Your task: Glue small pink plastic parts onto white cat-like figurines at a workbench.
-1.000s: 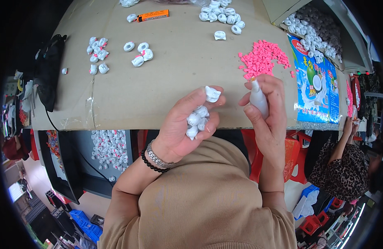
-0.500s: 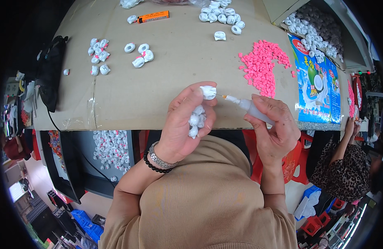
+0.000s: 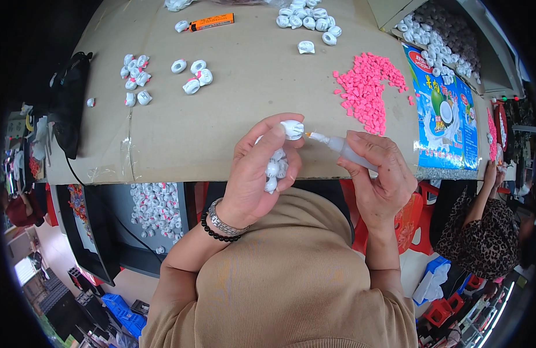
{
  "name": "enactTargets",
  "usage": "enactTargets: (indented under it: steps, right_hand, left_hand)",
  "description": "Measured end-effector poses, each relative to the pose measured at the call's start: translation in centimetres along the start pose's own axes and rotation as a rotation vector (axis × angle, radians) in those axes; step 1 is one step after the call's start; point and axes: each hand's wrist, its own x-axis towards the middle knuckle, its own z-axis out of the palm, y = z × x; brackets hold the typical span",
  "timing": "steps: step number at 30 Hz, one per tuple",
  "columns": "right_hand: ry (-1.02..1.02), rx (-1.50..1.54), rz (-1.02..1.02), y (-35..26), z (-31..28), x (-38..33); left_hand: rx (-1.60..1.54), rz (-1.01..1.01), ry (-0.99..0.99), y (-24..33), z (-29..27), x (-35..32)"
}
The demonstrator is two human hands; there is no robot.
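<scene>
Between the thumb and fingers of my left hand is pinched a small white rounded piece with dark marks. Several more white pieces are cupped in the same palm. My right hand is closed round a translucent squeeze bottle with a thin needle tip. That tip points left, at the right side of the pinched piece; whether it touches cannot be told. Both hands are over the near table edge. Right of them on the table lies a heap of small pink pieces.
White pieces sit in groups on the cardboard-covered table, at left and at the back. An orange tube-like item lies at the back. A blue printed sheet is at right, below an open box. A grey drawer holds many white pieces.
My right hand has moved slightly left with the bottle, bringing its tip closer to the pinched white piece. My left hand has stayed nearly still.
</scene>
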Motion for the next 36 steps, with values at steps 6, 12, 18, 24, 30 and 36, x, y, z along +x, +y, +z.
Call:
enactTargets:
  steps: [6,12,18,24,30,36]
  right_hand:
    - [0.003,-0.001,0.022,0.13,0.14,-0.07]
    - [0.017,-0.021,0.008,0.16,0.03,-0.08]
    - [0.028,-0.016,0.006,0.22,-0.04,-0.10]
    - [0.018,-0.038,0.021,0.26,0.07,-0.24]
    - [0.024,-0.028,0.009,-0.04,-0.01,-0.04]
    - [0.011,-0.026,0.032,0.03,0.12,-0.09]
  left_hand:
    - [-0.002,-0.017,0.012,-0.18,-0.03,0.01]
    - [0.015,0.008,0.031,-0.34,-0.04,0.00]
    - [0.061,0.084,0.059,-0.29,0.14,0.10]
    - [0.137,0.136,0.057,-0.48,-0.09,0.00]
    - [0.154,0.152,0.055,-0.57,-0.14,0.09]
    - [0.143,0.147,0.058,-0.67,-0.11,0.03]
